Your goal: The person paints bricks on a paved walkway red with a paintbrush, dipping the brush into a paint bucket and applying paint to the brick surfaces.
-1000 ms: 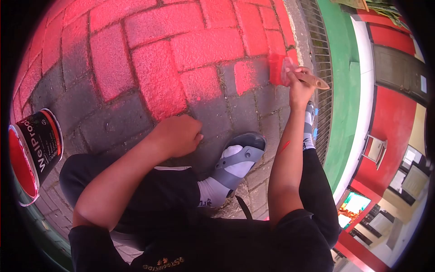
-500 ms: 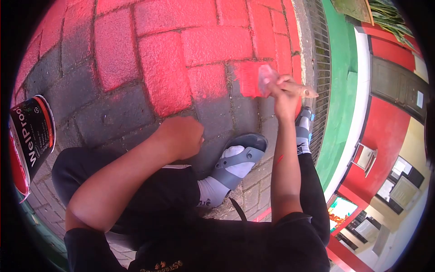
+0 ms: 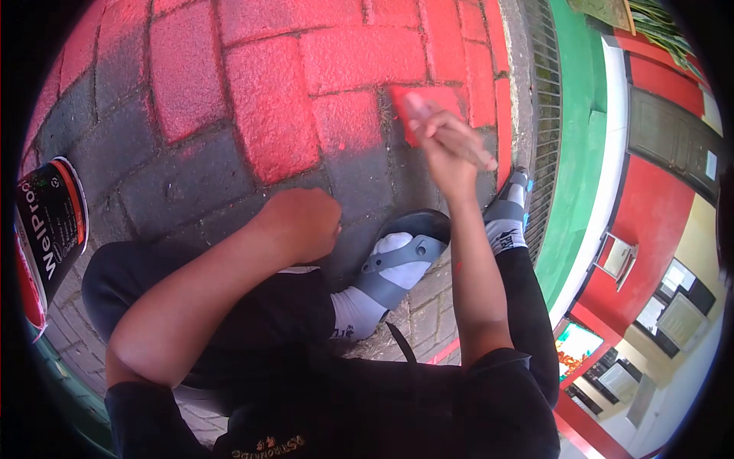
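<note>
One light wooden-handled paintbrush (image 3: 479, 155) is pinched between the fingers of the right hand (image 3: 448, 159), its head blurred over a patch of fresh red paint (image 3: 447, 98) on the block paving (image 3: 186, 174). The left hand (image 3: 300, 223) is curled into a loose fist near the bent knee, with nothing visible in its grip. A black, white-lettered paint bucket (image 3: 50, 222) stands at the far left, red inside.

For an even coat, the bristles would do best nearly flat, with light, overlapping strokes along each block and short dabs into the joints; keeping the wrist loose should avoid ridges. Working from the wet edge and keeping the grey slipper (image 3: 401, 269) off the red would likely prevent smears.

Compared with the first frame, the brush has moved away from the dark metal drain grate (image 3: 547, 115) towards the left, and red now covers more of that once mostly grey block.
</note>
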`<state>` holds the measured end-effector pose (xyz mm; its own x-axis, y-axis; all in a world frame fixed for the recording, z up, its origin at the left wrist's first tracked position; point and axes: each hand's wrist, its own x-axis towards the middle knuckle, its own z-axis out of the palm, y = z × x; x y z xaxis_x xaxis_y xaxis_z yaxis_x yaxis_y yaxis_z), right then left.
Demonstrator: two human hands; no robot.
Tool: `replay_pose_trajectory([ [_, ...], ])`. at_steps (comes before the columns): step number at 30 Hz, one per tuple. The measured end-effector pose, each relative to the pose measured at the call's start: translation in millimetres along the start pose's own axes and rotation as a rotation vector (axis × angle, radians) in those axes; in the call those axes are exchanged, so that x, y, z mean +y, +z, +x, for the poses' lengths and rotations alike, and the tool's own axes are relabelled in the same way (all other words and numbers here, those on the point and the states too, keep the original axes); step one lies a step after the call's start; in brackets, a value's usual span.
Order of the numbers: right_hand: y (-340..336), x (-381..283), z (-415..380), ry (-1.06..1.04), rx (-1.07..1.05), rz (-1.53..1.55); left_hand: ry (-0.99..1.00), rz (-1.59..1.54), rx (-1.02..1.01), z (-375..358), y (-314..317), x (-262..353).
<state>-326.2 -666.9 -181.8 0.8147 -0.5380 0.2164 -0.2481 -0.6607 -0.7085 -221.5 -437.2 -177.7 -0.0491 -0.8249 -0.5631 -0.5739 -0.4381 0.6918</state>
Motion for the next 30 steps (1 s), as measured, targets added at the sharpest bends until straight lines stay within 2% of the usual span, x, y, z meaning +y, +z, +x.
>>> replay_pose_trajectory([
  [2, 0, -26, -3, 0.130, -0.132, 0.208, -0.001, 0.003, -0.007, 1, 1, 1],
  [3, -3, -23, -1, 0.123, -0.119, 0.210, -0.007, 0.002, -0.012, 1, 0, 1],
  [5, -11, -7, 0, 0.262, 0.000, 0.427, -0.010, 0.020, -0.014, 1, -1, 2],
  [6, -19, 18, 4, 0.092, -0.027, 0.171, -0.012, 0.022, -0.024, 1, -2, 2],
  [8, -43, 52, 16, 0.500, 0.039, 0.398, -0.010, 0.032, -0.021, 3, 0, -1],
  [10, -62, 85, 28, 0.492, 0.176, 0.460, -0.007, 0.023, -0.023, 3, 4, 0],
  [12, -90, 119, 38, 0.423, 0.264, 0.314, -0.019, 0.036, -0.015, 0, 2, 3],
  [13, -98, 113, 42, 0.430, 0.309, 0.260, -0.026, 0.024, -0.025, -1, 2, 3],
  [15, -99, 119, 42, 0.260, 0.339, 0.075, -0.002, 0.026, -0.057, -1, 1, 4],
  [16, -95, 122, 35, 0.265, 0.334, 0.071, 0.000, 0.020, -0.062, -1, 3, 4],
  [18, -63, 102, 22, 0.077, 0.144, 0.023, -0.001, 0.022, -0.038, -1, 2, 4],
  [20, -32, 54, 10, 0.153, 0.024, -0.122, -0.002, 0.022, -0.046, -1, 1, 3],
  [21, -18, 34, 4, 0.181, 0.017, 0.245, -0.002, 0.023, -0.058, -1, 1, 3],
  [22, -16, 5, 2, 0.221, -0.064, 0.210, 0.012, 0.032, -0.060, -1, 0, 4],
  [23, -9, -1, -2, 0.146, -0.090, 0.210, 0.009, 0.029, -0.053, -1, -1, 4],
  [25, -10, -16, -2, 0.140, -0.183, 0.326, 0.017, 0.044, -0.056, -1, -3, 6],
  [26, -11, -5, -3, 0.144, -0.167, 0.325, 0.005, 0.042, -0.058, -2, -4, 7],
  [28, -21, 32, 5, 0.300, -0.088, 0.373, -0.001, 0.054, -0.064, -2, -4, 9],
  [29, -37, 41, 14, 0.499, -0.074, 0.485, 0.005, 0.056, -0.066, -3, -3, 9],
  [30, -50, 75, 19, 0.508, -0.055, 0.476, 0.009, 0.059, -0.066, -2, -4, 9],
])
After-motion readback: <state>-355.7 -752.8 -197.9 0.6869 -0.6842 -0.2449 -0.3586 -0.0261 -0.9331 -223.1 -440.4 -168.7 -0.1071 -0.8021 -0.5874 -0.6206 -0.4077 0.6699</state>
